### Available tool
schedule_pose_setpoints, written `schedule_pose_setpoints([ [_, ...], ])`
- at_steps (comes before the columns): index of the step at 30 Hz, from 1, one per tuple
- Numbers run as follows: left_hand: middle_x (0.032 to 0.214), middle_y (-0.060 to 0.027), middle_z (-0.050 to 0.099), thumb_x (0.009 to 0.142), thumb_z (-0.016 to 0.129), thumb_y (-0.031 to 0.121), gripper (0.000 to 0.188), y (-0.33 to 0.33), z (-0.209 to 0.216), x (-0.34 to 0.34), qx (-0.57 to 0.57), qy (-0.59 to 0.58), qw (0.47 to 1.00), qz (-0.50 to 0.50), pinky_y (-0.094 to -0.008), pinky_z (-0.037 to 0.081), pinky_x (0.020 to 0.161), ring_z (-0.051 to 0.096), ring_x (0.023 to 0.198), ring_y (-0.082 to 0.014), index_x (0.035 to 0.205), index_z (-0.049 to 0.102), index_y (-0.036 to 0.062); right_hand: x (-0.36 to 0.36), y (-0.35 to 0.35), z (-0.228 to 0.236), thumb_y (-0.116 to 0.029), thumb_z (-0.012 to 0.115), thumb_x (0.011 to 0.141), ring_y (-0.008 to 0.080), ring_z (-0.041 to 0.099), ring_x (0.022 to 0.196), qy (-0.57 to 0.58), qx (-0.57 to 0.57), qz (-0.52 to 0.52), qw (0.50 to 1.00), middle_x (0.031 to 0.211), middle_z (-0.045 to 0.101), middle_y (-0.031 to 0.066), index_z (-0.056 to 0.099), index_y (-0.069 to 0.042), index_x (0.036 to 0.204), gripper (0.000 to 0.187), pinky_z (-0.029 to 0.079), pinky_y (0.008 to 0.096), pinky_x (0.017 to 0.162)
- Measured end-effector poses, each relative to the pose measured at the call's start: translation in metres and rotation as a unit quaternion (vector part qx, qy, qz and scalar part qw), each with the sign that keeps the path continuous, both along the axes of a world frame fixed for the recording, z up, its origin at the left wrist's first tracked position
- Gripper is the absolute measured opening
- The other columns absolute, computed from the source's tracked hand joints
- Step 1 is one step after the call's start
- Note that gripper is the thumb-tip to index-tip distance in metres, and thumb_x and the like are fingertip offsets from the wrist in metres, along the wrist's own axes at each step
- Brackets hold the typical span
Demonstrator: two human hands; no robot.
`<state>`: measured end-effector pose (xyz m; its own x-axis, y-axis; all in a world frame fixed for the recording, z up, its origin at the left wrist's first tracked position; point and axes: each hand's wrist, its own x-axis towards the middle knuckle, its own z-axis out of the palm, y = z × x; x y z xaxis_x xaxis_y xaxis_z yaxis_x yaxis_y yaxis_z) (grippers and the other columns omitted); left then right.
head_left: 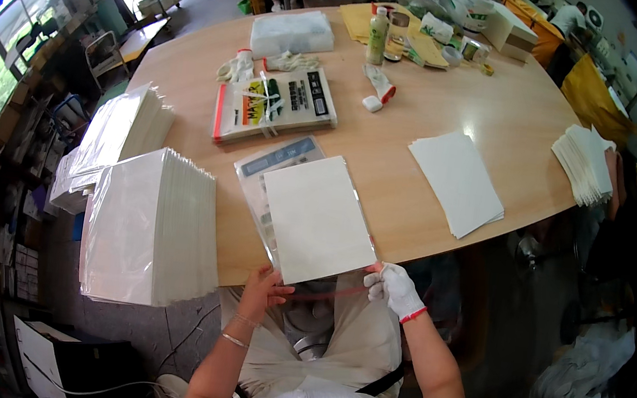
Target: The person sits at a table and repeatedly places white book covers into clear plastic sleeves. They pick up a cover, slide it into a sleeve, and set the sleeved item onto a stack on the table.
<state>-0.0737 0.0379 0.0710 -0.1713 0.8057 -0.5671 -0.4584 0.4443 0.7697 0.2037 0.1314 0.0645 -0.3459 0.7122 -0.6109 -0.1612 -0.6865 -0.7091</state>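
A white sheet stack (320,219) lies at the table's near edge, inside or on a clear plastic bag whose shiny margin shows along its right side. My bare left hand (265,291), with bracelets at the wrist, closes on the bag's near left corner. At the near right corner, my right hand (395,286) in a white glove with a red cuff pinches the bag's edge. Between both hands stretches a thin reddish strip (335,293), over my lap. Partly beneath the white sheets, a clear printed bag (255,172) with a blue-grey panel sticks out.
Wrapped white stacks (126,232) stand at the left edge. Beyond my hands lies a pile of printed packages (278,104) with gloves behind it. Loose white sheets (458,183) and another paper stack (582,162) are rightward. A bottle (377,37) and jar (396,39) stand farther back.
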Motion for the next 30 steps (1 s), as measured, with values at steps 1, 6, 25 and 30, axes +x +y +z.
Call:
schedule_pose_setpoints([
  [1, 0.086, -0.0095, 0.058, 0.085, 0.056, 0.025, 0.044, 0.008, 0.010, 0.004, -0.004, 0.028, 1.000, 0.007, -0.0210, 0.048, 0.046, 0.063, 0.069, -0.0175, 0.115, 0.037, -0.0016, -0.002, 0.000, 0.002, -0.023, 0.047, 0.088, 0.0116, 0.055, 0.049, -0.011, 0.024, 0.023, 0.999, 0.070, 0.061, 0.0080, 0.052, -0.001, 0.092, 0.024, 0.043, 0.0262, 0.044],
  [6, 0.078, -0.0076, 0.058, 0.081, 0.060, 0.019, 0.036, 0.049, -0.007, -0.014, 0.001, 0.059, 0.998, 0.006, -0.0213, 0.049, 0.046, 0.063, 0.067, -0.0180, 0.106, 0.043, -0.0011, -0.022, -0.002, 0.022, -0.022, 0.046, 0.083, 0.0158, 0.058, 0.054, -0.274, 0.233, 0.222, 0.906, 0.070, 0.062, 0.0073, 0.053, -0.006, 0.094, 0.021, 0.044, 0.0317, 0.049],
  [25, 0.085, -0.0056, 0.055, 0.081, 0.047, 0.008, 0.022, 0.159, 0.218, -0.027, 0.317, 0.046, 0.947, -0.031, -0.0254, 0.055, 0.059, 0.059, 0.072, -0.0128, 0.102, 0.047, 0.0012, -0.019, 0.015, 0.010, -0.030, 0.042, 0.090, 0.0126, 0.058, 0.055, -0.147, 0.195, 0.202, 0.949, 0.075, 0.062, 0.0067, 0.050, -0.009, 0.116, 0.035, 0.045, 0.0258, 0.050],
  [30, 0.088, -0.0041, 0.052, 0.079, 0.049, 0.006, 0.026, 0.094, 0.272, -0.075, 0.340, 0.148, 0.926, -0.065, -0.0245, 0.049, 0.062, 0.055, 0.078, -0.0116, 0.104, 0.044, 0.0034, -0.077, 0.036, 0.107, -0.036, 0.043, 0.091, 0.0130, 0.057, 0.065, 0.285, 0.095, 0.011, 0.954, 0.091, 0.060, 0.0070, 0.042, -0.006, 0.123, 0.044, 0.046, 0.0263, 0.051],
])
